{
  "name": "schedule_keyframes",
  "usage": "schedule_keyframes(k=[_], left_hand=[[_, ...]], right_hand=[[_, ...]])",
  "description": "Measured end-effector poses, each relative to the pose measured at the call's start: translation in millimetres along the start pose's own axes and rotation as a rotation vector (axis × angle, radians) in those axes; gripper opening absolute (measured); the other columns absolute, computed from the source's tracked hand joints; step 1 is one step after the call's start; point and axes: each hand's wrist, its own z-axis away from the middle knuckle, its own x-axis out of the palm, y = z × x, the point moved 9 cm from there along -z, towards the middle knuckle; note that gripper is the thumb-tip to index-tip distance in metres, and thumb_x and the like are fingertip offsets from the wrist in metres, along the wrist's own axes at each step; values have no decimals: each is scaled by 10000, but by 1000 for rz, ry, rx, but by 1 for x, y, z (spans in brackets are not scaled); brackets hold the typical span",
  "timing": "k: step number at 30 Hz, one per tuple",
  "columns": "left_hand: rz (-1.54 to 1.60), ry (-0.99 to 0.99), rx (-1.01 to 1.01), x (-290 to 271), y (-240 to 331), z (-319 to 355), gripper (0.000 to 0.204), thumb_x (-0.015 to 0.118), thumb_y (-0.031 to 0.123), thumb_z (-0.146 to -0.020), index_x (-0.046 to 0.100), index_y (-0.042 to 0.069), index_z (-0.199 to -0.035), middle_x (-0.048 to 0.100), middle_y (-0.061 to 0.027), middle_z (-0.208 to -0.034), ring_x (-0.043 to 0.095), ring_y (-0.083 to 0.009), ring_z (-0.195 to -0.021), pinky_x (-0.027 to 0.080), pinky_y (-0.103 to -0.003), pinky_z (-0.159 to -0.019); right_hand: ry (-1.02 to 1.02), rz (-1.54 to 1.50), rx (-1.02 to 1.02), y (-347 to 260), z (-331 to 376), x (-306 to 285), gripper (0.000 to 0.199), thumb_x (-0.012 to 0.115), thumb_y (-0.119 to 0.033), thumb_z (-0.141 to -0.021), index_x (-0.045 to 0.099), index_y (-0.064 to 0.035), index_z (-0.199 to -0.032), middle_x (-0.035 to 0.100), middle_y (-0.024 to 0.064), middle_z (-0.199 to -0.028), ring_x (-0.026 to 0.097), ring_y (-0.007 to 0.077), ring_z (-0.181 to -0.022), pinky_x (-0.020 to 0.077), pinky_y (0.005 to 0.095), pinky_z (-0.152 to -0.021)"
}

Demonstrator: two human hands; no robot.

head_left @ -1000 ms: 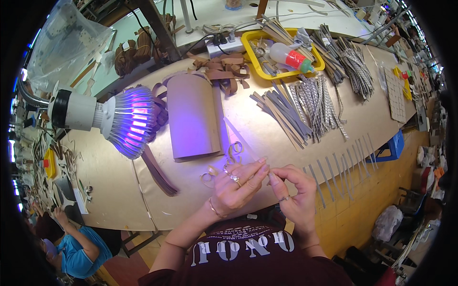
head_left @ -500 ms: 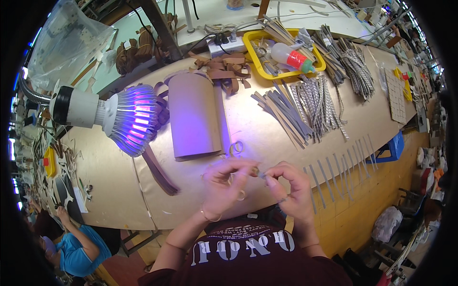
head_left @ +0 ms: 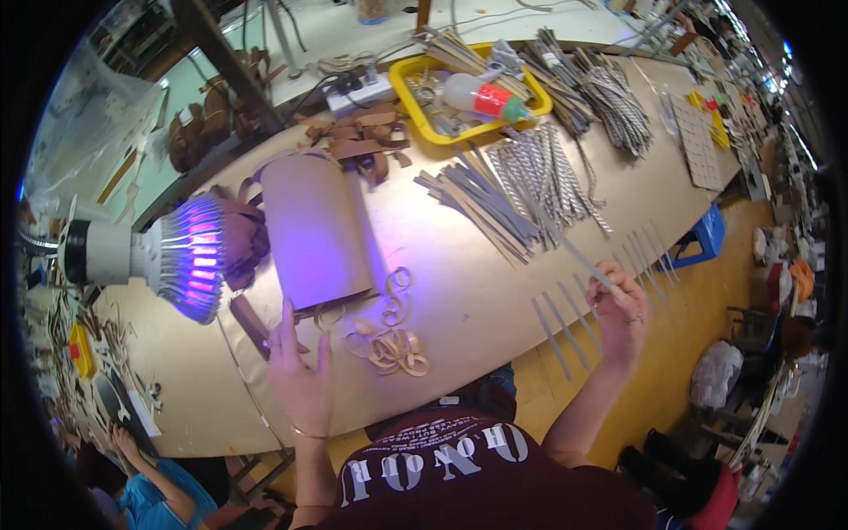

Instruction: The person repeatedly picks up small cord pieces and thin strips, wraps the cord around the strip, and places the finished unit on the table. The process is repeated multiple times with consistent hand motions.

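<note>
Yellow flr (head_left: 698, 327) from where I stand, tan-covered worktbl (head_left: 477, 309), white bench (head_left: 530, 26) bhd, blue stool (head_left: 707, 237) R, lamp (head_left: 187, 261) L glowing purple.

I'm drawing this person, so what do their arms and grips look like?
Dark maroon sleeves, then bare forearms. The left grip has a thin, shiny bracelet at its wrist; the right grip has a small ring on one finger. Neither wears a glove.

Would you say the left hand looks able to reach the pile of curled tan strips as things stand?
Probably yes: the left hand is close beside the curled tan strips, and nothing seems to block the way across the table.
</note>
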Motion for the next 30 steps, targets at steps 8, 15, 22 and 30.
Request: schedule_keyframes(k=[8,15,22,30], left_hand=[[1020,-528,5,65,94,22,615,719,53,-860,471,20,-1422,647,-143,-1164,658,-176,-793,543,-286,-698],[1547,-987,-212,108,113,30,352,602,41,-967,540,-53,-1300,682,-208,-1088,712,-235,-911,608,-297,-782],[1325,-1177,-384,165,135,90,287,596,41,-974,593,-64,-1241,707,-152,-1027,699,-179,-932,589,-260,-801],[1401,-1373,-479,182,167,126,194,662,29,-924,662,-66,-1093,701,-88,-943,678,-112,-853,565,-251,-732]], right_hand=[[-351,96,178,31,29,60,95,577,-33,-883,635,33,-920,593,90,-1007,544,151,-902,425,294,-822],[-477,371,679,89,74,56,181,655,-125,-905,656,12,-1024,628,74,-1033,583,185,-964,448,311,-857],[-363,909,-32,23,64,89,349,766,-294,-826,691,-71,-1084,653,93,-1082,606,293,-1033,449,368,-898],[-132,688,297,52,71,53,159,661,-188,-919,656,-35,-961,659,100,-815,660,238,-749,507,362,-707]])
